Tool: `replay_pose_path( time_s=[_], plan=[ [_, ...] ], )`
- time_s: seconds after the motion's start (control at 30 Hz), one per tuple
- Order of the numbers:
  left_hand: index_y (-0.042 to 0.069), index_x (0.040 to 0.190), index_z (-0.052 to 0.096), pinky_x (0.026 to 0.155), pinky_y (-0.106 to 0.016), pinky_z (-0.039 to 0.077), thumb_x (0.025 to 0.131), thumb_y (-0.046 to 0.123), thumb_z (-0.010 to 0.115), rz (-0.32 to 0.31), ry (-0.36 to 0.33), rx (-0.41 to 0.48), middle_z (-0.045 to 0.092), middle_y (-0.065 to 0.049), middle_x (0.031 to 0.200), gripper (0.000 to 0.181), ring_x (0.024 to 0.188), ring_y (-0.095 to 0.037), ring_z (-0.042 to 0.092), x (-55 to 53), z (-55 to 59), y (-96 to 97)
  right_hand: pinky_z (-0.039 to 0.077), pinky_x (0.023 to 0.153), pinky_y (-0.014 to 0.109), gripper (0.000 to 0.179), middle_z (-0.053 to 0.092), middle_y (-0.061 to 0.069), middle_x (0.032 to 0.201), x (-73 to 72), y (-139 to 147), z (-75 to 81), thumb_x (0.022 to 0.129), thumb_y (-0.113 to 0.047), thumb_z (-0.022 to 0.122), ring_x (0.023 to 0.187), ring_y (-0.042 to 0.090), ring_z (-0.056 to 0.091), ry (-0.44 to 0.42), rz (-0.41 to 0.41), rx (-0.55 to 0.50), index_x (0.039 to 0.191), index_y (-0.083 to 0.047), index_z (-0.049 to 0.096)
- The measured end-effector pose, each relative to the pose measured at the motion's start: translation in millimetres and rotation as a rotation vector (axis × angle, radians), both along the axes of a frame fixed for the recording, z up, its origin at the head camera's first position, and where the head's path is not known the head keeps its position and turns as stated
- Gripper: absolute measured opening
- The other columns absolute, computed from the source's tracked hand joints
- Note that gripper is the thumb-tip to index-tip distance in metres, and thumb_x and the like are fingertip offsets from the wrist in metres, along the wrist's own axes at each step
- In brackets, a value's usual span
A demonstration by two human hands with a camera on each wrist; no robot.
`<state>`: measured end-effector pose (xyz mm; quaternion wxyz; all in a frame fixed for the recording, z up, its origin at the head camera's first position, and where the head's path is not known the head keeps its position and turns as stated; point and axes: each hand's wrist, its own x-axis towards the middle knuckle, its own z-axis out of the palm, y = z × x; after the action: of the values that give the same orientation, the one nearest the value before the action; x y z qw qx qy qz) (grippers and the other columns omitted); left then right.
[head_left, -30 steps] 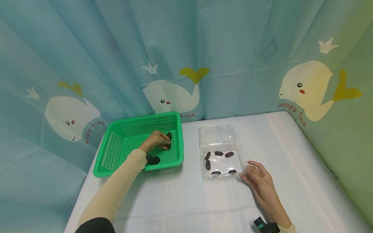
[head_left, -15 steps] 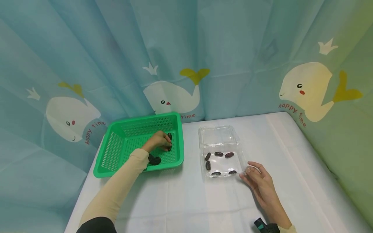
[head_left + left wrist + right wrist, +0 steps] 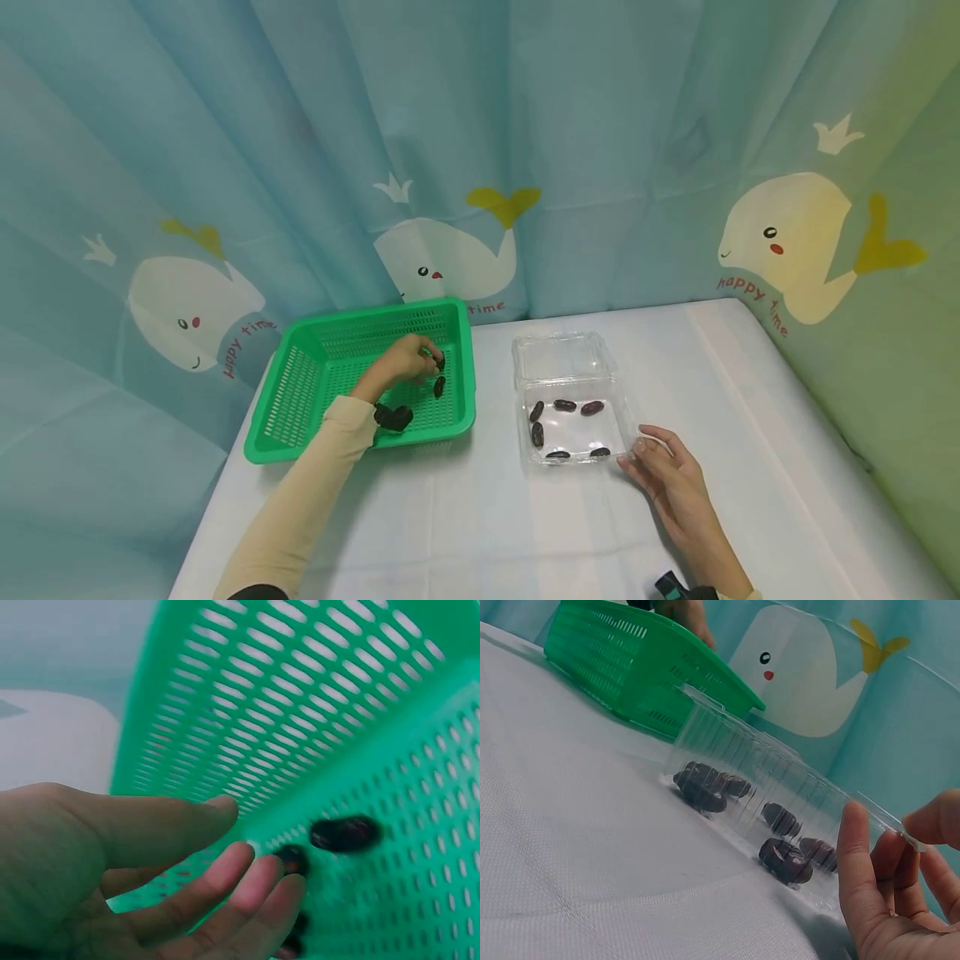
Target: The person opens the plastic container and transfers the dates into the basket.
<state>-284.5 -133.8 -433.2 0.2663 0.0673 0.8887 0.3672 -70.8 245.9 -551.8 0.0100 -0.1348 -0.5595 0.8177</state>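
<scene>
Inside the green plastic basket (image 3: 360, 432), my left hand (image 3: 408, 360) is over a few dark dates. One date (image 3: 439, 387) lies uncovered just nearer than the fingers, and another date (image 3: 441, 361) is right at the fingertips. In the left wrist view, the thumb (image 3: 214, 814) stands apart from the fingers, with no date between them; the fingers partly hide the dates behind. My right hand (image 3: 671, 479) pinches the near right corner of a clear plastic clamshell box (image 3: 577, 429). Several dates (image 3: 786, 861) lie along the box's sides, and its lid (image 3: 562, 358) is folded back.
A white cloth (image 3: 480, 533) covers the table. Behind it hangs a blue curtain (image 3: 600, 167) printed with whales, and a green curtain side (image 3: 900, 400) runs along the right edge. Basket and box stand apart, with a strip of cloth between them.
My left hand has shifted slightly away from the nearer date, which now lies uncovered, toward the farther one. The right hand stays at the box corner. The head view has tilted a little upward.
</scene>
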Motion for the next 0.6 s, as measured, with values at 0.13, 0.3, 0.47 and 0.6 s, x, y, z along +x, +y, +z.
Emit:
replay_pose_path(
  time_s=[0.13,0.3,0.47,0.6],
  plan=[
    [-0.005,0.139,0.058,0.101,-0.054,0.057,0.104,0.003,0.061,-0.037,0.032,0.034,0.064,-0.025,0.131,0.036,0.122,-0.042,0.065,7.9,10.2,3.2,0.062,0.092,0.028,0.035,0.067,-0.008,0.099,-0.7,-0.8,0.5,0.104,-0.005,0.061,0.097,0.008,0.073,-0.009,-0.006,0.006,0.136,-0.006,0.048],
    [0.000,0.137,0.061,0.097,-0.054,0.058,0.102,0.007,0.065,-0.132,0.100,0.052,0.062,-0.024,0.133,0.036,0.115,-0.043,0.066,16.5,22.2,7.9,0.062,0.092,0.027,0.034,0.067,-0.008,0.100,-1.9,-1.8,1.1,0.104,-0.007,0.062,0.097,0.008,0.074,-0.025,-0.011,0.024,0.135,-0.008,0.049],
    [0.003,0.134,0.064,0.096,-0.047,0.058,0.101,0.009,0.068,-0.198,0.157,0.083,0.064,-0.021,0.131,0.034,0.114,-0.034,0.065,25.0,34.6,14.2,0.061,0.093,0.027,0.035,0.065,-0.007,0.104,-2.0,-2.8,2.1,0.104,-0.007,0.063,0.098,0.007,0.072,-0.036,-0.024,0.027,0.136,-0.008,0.048],
    [0.004,0.132,0.065,0.094,-0.041,0.058,0.100,0.009,0.069,-0.222,0.218,0.095,0.066,-0.017,0.131,0.033,0.119,-0.033,0.065,32.9,39.9,20.3,0.061,0.093,0.028,0.035,0.065,-0.006,0.106,-2.5,-3.5,3.0,0.104,-0.007,0.063,0.098,0.006,0.072,-0.037,-0.028,0.019,0.136,-0.008,0.048]
  ],
)
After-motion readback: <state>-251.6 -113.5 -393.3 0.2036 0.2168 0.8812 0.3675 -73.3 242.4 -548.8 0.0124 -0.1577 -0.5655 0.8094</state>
